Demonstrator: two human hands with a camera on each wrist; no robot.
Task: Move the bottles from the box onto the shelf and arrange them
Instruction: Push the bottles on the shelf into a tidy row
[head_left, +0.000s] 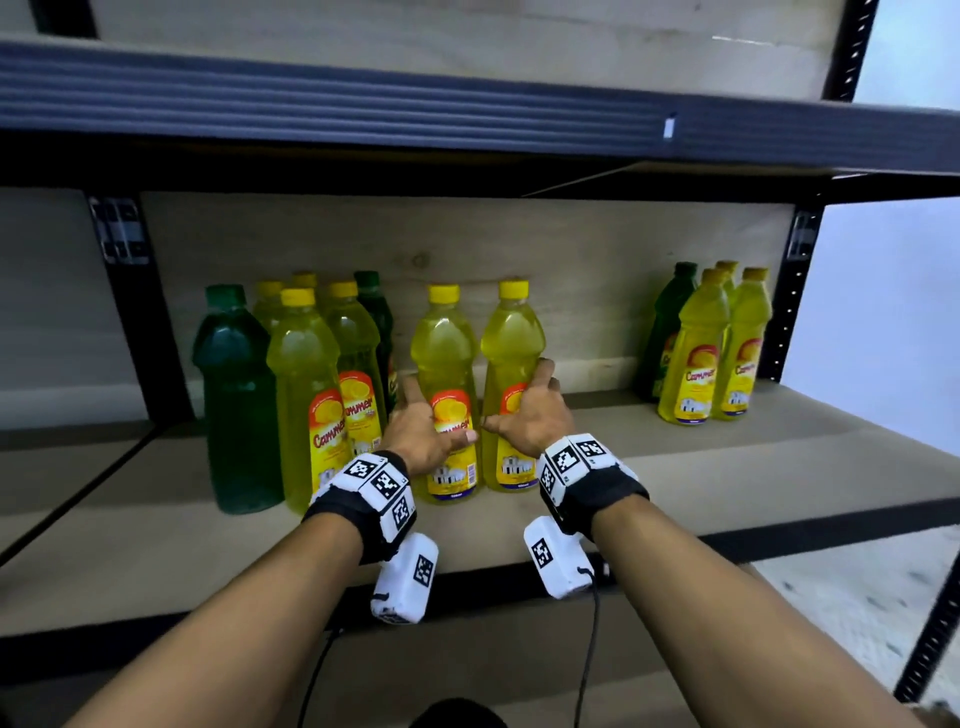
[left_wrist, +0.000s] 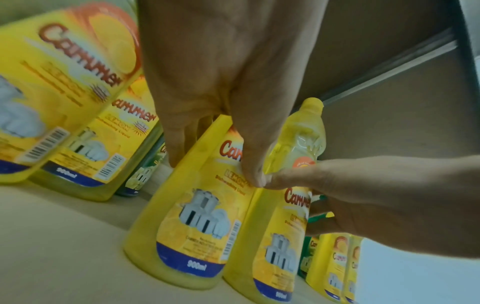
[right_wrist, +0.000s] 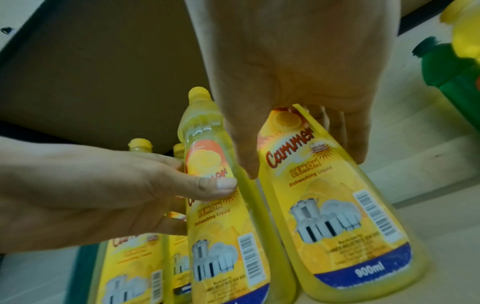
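Observation:
Two yellow dishwashing-liquid bottles stand upright side by side at the middle of the wooden shelf (head_left: 675, 467). My left hand (head_left: 439, 410) grips the left bottle (head_left: 445, 343) at its label, fingers round its left side and thumb across the front. My right hand (head_left: 517, 395) grips the right bottle (head_left: 511, 332) the same way from the right. In the left wrist view the left hand (left_wrist: 215, 170) wraps that bottle (left_wrist: 192, 226). The right wrist view shows the right hand (right_wrist: 303, 164) on its bottle (right_wrist: 337, 205). The two thumbs nearly touch. The box is out of view.
A cluster of yellow and green bottles (head_left: 306, 395) stands close to the left of my hands. Another small group (head_left: 701, 353) stands at the shelf's right end. Bare shelf lies between. The upper shelf beam (head_left: 467, 109) hangs overhead, and black uprights (head_left: 789, 312) flank the bay.

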